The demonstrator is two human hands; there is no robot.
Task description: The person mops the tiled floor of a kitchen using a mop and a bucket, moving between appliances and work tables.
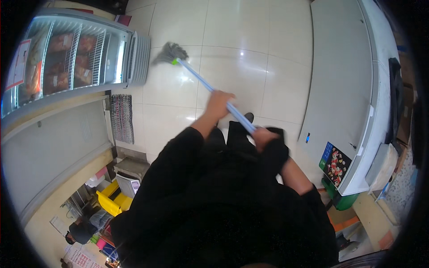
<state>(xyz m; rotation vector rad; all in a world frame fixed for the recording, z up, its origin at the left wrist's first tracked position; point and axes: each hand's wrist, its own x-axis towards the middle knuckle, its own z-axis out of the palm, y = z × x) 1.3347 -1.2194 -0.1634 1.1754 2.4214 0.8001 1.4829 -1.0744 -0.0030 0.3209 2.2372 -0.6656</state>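
Observation:
A mop with a light blue pole (199,79) slants from my body toward the far left. Its grey string head (170,52) rests on the pale tiled floor (237,27), slightly blurred, joined to the pole by a bright green collar (175,61). Partway along the pole, my left hand (219,103) is wrapped round it. My right hand (264,137) grips it nearer my body, close to the upper end, which the hand and dark sleeve partly hide. One of my dark shoes (249,117) shows just beyond the pole.
On the left stands a lit glass-front fridge (138,58) with packaged goods on wire racks. A patterned mat (122,118) lies beside it. A long grey-white cabinet (339,76) lines the right. Behind me on the left are a yellow container (107,196) and a person in dark clothes (82,231).

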